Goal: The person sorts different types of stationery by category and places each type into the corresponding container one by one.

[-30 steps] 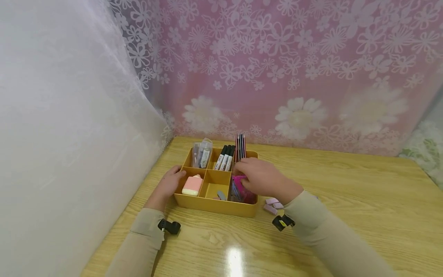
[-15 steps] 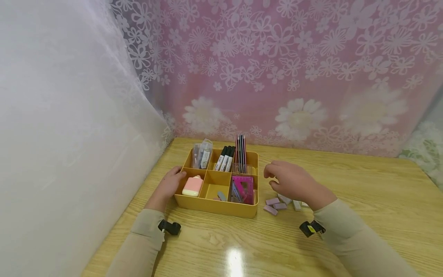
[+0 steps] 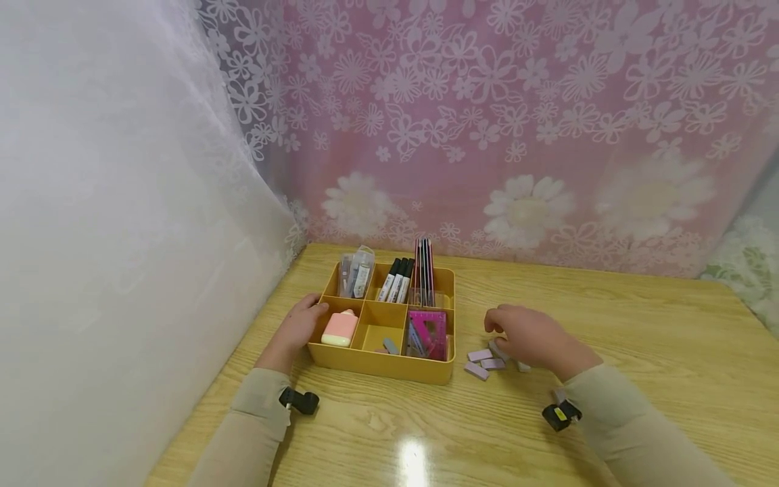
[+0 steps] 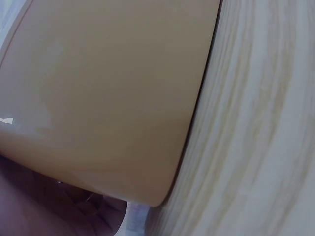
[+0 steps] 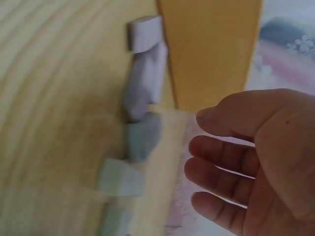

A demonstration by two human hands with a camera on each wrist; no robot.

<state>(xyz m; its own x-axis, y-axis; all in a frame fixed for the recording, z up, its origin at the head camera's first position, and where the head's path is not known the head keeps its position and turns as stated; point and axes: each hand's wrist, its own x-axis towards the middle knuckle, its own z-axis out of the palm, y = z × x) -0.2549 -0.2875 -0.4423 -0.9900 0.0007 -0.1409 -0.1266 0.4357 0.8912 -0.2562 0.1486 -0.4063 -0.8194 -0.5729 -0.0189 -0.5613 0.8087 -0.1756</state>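
A yellow divided desk organizer [image 3: 380, 366] stands on the table. My left hand [image 3: 298, 328] holds its left wall, fingers bent at the rim; the left wrist view shows the hand [image 4: 59, 206] at the organizer's corner. To the right of the organizer, my right hand [image 3: 532, 338] hovers above several small eraser-like blocks [image 3: 479, 355], lilac and pale grey-green. In the right wrist view its fingers [image 5: 221, 179] are loosely bent, holding nothing, apart from the blocks [image 5: 140, 83]. Part of the row is hidden under the hand in the head view.
The organizer's compartments hold a pink-and-cream bottle-shaped item [image 3: 340, 329], clear plastic cases [image 3: 358, 272], black-capped markers [image 3: 395, 281], striped pencils [image 3: 424, 270], a magenta set square [image 3: 429, 333] and small grey pieces [image 3: 391, 346]. Fabric curtains [image 3: 487, 122] hang behind and left.
My right hand has left the set square's compartment and moved right, then lowered over the blocks. The set square stays in the organizer. My left hand keeps its place.
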